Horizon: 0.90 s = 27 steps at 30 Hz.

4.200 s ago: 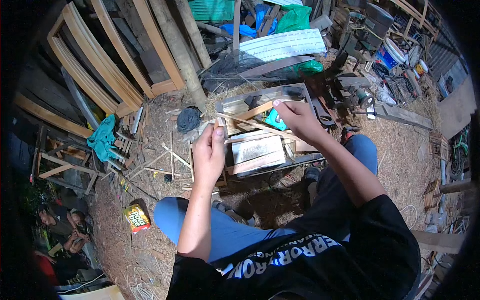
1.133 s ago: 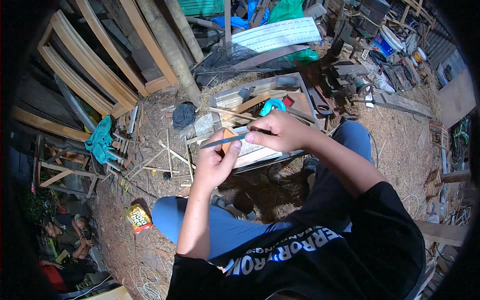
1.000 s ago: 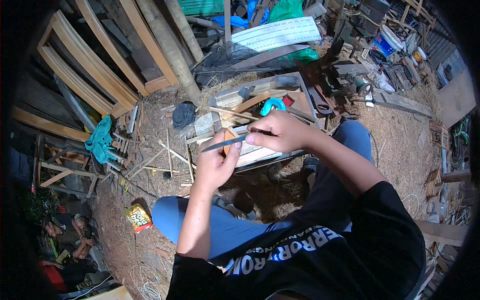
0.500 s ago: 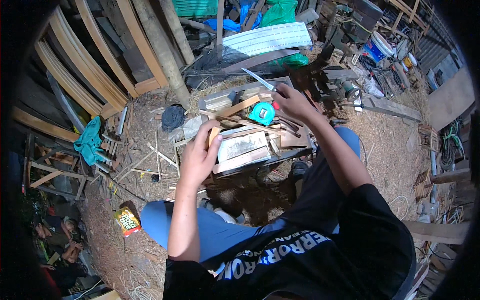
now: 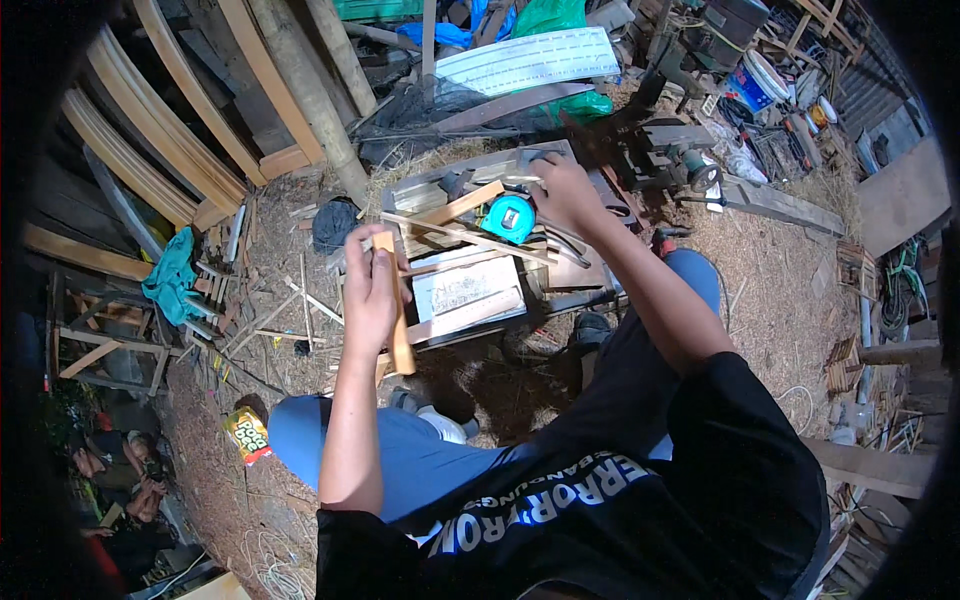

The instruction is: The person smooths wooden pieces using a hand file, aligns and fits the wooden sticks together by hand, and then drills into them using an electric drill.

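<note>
One short wooden piece is gripped between the thumb and fingers of the left hand, at the left side of the wooden tray. The right hand, fingers curled, is at the tray's far right; whether it holds anything I cannot quite tell. Just beside it lies a turquoise tape measure.

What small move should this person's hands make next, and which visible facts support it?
Probably move the right hand to the teal tape measure: it lies close by that hand, its face uncovered, while the left hand holds the wooden strip. I cannot tell whether the right hand's grip holds anything.
</note>
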Tool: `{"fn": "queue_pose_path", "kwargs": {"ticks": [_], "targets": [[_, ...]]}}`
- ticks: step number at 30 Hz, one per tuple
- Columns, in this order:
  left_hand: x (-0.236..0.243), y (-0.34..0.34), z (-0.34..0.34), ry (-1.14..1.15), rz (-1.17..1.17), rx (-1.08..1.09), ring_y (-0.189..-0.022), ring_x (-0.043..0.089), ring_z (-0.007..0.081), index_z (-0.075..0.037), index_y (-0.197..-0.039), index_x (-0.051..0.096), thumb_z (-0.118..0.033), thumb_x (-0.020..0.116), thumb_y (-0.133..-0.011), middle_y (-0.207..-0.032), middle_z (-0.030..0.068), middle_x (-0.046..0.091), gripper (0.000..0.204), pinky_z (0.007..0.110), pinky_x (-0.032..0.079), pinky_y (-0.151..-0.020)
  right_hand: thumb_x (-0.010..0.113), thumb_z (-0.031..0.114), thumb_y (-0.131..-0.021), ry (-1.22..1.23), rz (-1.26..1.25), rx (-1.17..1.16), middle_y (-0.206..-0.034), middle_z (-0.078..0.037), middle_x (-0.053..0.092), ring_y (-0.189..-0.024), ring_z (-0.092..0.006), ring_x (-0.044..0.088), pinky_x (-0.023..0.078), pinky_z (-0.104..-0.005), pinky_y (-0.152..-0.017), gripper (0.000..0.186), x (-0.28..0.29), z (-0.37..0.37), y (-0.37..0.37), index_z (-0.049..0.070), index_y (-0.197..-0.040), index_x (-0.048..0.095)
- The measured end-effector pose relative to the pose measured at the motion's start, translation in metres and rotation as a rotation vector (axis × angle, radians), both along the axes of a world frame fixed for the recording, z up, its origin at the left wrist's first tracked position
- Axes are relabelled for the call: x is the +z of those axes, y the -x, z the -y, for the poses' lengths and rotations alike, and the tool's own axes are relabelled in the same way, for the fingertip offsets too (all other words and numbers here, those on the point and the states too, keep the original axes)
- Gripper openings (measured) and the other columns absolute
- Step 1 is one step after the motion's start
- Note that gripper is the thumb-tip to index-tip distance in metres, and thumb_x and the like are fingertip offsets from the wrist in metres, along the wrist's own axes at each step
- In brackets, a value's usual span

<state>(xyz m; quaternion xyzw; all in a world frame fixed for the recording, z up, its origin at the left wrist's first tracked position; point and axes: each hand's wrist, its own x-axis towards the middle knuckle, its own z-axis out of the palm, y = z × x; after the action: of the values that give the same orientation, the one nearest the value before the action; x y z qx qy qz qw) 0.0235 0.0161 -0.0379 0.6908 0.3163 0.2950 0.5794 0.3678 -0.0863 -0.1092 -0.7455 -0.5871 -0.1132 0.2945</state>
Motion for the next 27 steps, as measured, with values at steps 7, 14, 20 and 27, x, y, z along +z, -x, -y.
{"fn": "queue_pose_path", "kwargs": {"ticks": [7,14,20,27], "targets": [[-0.007,-0.021,0.004,0.078,0.444,0.156,-0.109,0.074,0.0317,-0.015,-0.139,0.033,-0.016,0.046,-0.117,-0.132,0.0289,0.068,0.026,0.044,0.061,-0.097,0.074,0.034,-0.104,0.180,-0.760,0.600,-0.102,-0.006,0.073,-0.090,-0.0152,0.068,0.054,-0.0320,-0.076,0.034,0.047,0.033,0.082,0.006,-0.122,0.071],[-0.007,-0.060,0.035,0.159,0.557,0.140,-0.127,0.068,0.0381,-0.017,-0.138,0.027,-0.015,0.042,-0.118,-0.148,0.0352,0.056,0.025,0.047,0.057,-0.107,0.087,0.027,-0.090,0.063,-0.670,0.605,-0.095,-0.011,0.069,-0.091,-0.0279,0.069,0.055,-0.0416,-0.078,0.042,0.038,0.033,0.102,0.004,-0.111,0.060],[-0.024,-0.054,0.031,-0.044,0.322,0.026,-0.149,0.049,0.0362,-0.016,-0.144,0.026,-0.028,0.045,-0.118,-0.158,0.0274,0.048,0.035,0.049,0.044,-0.121,0.074,0.015,-0.095,0.332,-0.575,0.360,-0.095,-0.023,0.071,-0.094,-0.0466,0.070,0.054,-0.0505,-0.078,0.029,0.036,0.032,0.076,0.002,-0.117,0.060],[-0.052,-0.014,0.003,0.223,0.147,0.153,-0.138,0.058,0.0274,-0.007,-0.131,0.056,-0.035,0.049,-0.117,-0.140,0.0130,0.063,0.031,0.045,0.048,-0.113,0.084,0.030,-0.087,0.338,-0.389,0.102,-0.096,-0.026,0.074,-0.096,-0.0443,0.073,0.057,-0.0525,-0.084,0.044,0.011,0.065,0.060,-0.002,-0.111,0.067]]}}
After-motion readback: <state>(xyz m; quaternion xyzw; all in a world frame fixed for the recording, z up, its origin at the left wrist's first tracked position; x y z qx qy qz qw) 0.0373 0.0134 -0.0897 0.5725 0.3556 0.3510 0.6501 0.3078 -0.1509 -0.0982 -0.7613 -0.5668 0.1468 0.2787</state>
